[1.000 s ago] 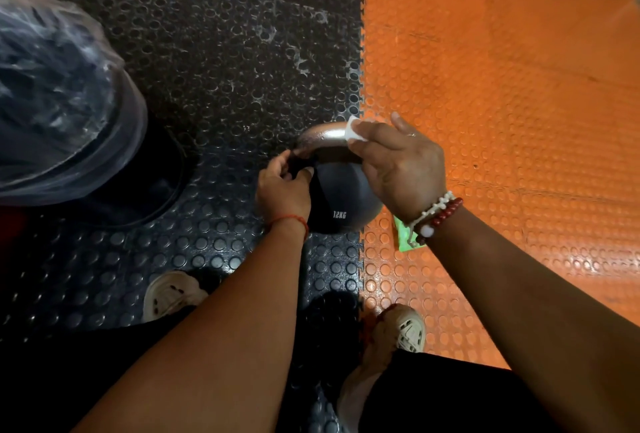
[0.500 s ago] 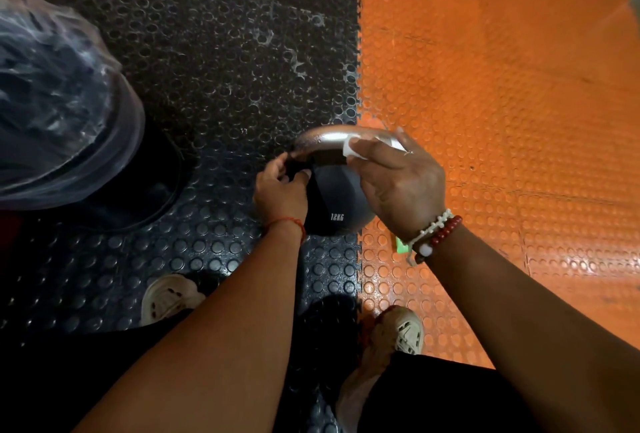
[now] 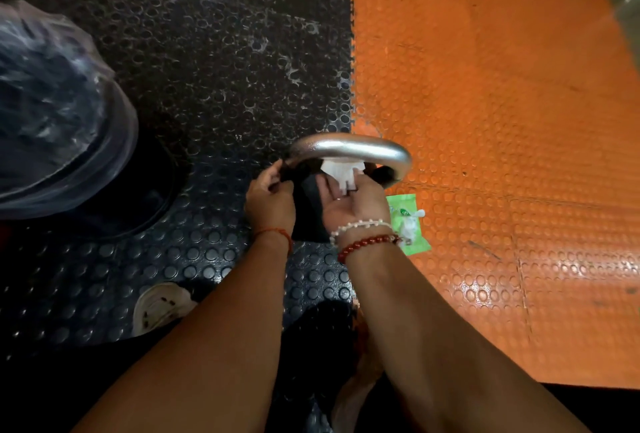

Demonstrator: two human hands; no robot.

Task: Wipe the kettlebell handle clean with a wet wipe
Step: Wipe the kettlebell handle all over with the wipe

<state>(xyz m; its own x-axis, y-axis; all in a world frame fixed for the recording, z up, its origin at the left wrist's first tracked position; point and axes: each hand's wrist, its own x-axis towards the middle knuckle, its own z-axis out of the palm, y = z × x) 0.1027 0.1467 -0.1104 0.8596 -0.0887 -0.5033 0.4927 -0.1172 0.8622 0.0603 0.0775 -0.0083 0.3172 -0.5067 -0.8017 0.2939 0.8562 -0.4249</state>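
On the seam where the black studded mat (image 3: 207, 52) meets the orange studded mat (image 3: 485, 121), the kettlebell (image 3: 308, 204) stands in front of my feet, its dark body mostly hidden between my two wrists. Its silver handle (image 3: 349, 148) lies with its long axis running left to right across my view. The arch bows away from me, and its right end comes down over the orange side. Whether the bell stands fully upright or leans, I cannot tell from this angle.

My left hand (image 3: 270, 200) is curled, thumb and fingers pinched on the left foot of the handle where it joins the body. My right hand (image 3: 349, 204) is turned palm up under the middle of the bar. Its fingers are bent upward and hold the white wet wipe (image 3: 341, 173) against the underside of the handle.

Just beside my right wrist, a green wipe packet (image 3: 412, 225) lies flat on the orange mat. That wrist wears a white bead bracelet (image 3: 360, 226) and a red bead bracelet (image 3: 367, 245), and the left has a thin red thread (image 3: 273, 232).

Both mats are glossy, and pale scuffs mark the black one. At the left stands a round bin (image 3: 52, 103) lined with clear plastic. A light shoe (image 3: 162, 304) shows on the black mat below my left arm.
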